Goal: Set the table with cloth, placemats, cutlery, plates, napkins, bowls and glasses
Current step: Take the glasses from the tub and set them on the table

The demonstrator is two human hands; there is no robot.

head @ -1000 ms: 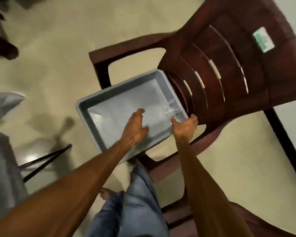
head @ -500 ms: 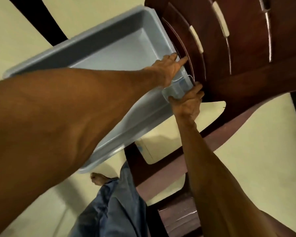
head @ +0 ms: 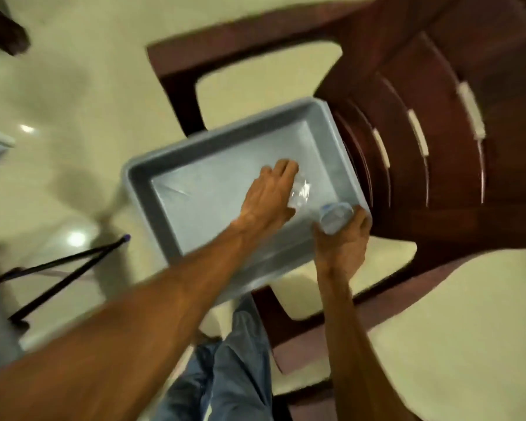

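Gripping a clear glass (head: 336,217), the right hand (head: 345,238) sits at the tray's (head: 195,235) four-o'clock corner. At its ten o'clock, the nearer left hand (head: 271,192) curls round a second glass (head: 301,194) inside the tray; blur hides its axis.

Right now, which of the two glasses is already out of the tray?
The glass in the right hand, over the tray's corner. The other glass is low inside, under the left hand.

Grey tray on a dark red-brown chair, over a pale cream floor.
The tray (head: 170,165) is plain blue-grey; the chair (head: 456,183) has pale slots in its back; the floor (head: 88,86) is glossy; the glasses (head: 301,192) are clear; the trousers (head: 234,360) are blue denim.
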